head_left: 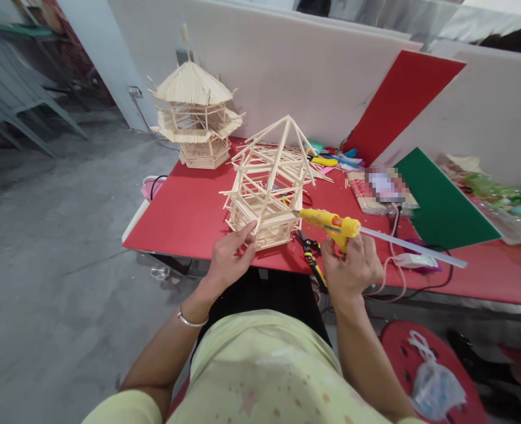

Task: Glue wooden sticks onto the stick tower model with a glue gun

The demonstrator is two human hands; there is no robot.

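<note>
A pagoda-like frame of thin wooden sticks point(269, 194) stands on the red table before me. My left hand point(231, 256) grips its front left corner between thumb and fingers. My right hand point(351, 262) is wrapped round the handle of a yellow hot glue gun point(331, 222). The nozzle points left and reaches the frame's right side; whether it touches cannot be told. A long translucent glue stick point(413, 246) juts out of the gun's back. Beneath the gun lie pliers point(312, 256) with yellow and black handles.
A second stick pagoda point(194, 118) with covered roofs stands at the back left. Loose sticks point(282, 158) lie behind the frame. To the right are a phone point(385, 185) on a stack, a green board point(448, 200) and cables. A red stool point(432, 377) holds a plastic bag.
</note>
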